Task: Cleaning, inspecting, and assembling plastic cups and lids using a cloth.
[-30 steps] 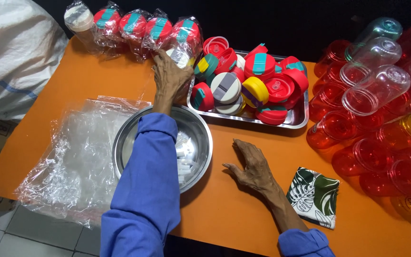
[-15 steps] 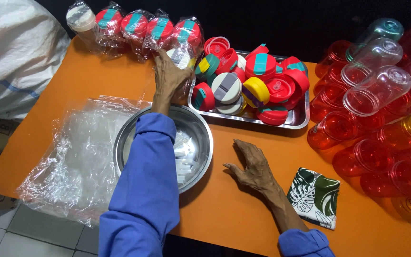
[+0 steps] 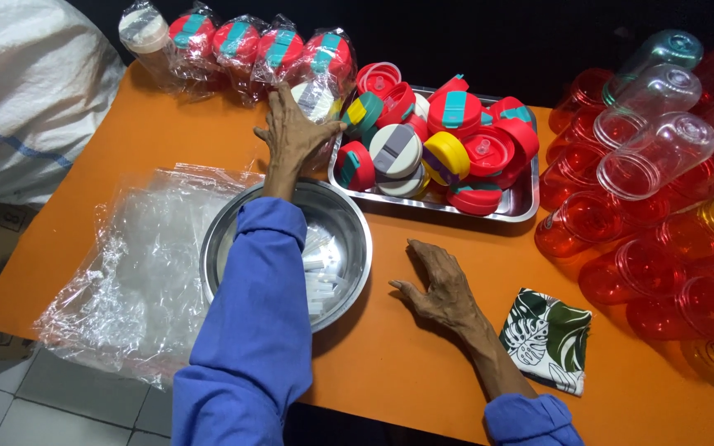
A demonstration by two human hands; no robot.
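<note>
While the white sack [image 3: 30, 91] bulges over the far left edge of the orange table [image 3: 423, 372], the loose heap of clear plastic bags [image 3: 138, 264] lies half off the near-left corner, and I judge that a brush of the blue sleeve [image 3: 249, 330] could slide it to the floor. Just right of it stands the steel bowl [image 3: 349, 231] holding small white pieces [image 3: 320, 268]; the left forearm passes straight over it, so a dropped elbow could tip it or scatter them. Beyond the bowl, the left hand [image 3: 295, 132] lies with fingers spread on a bagged cup lid [image 3: 317, 97] at the left end of the steel tray [image 3: 522, 202], touching rather than gripping as far as I can tell; the slick wrap could let it slip, and a nudge might roll the row of wrapped lids [image 3: 241, 41] behind it. The loose coloured lids [image 3: 448, 136] are heaped above the tray's rim and could spill. Further right, the right hand [image 3: 435, 289] rests open and empty on the table, near a leaf-print cloth [image 3: 549, 339]. At the far right, the stacked red and clear cups [image 3: 654, 206] lie on their sides and could roll if bumped.
</note>
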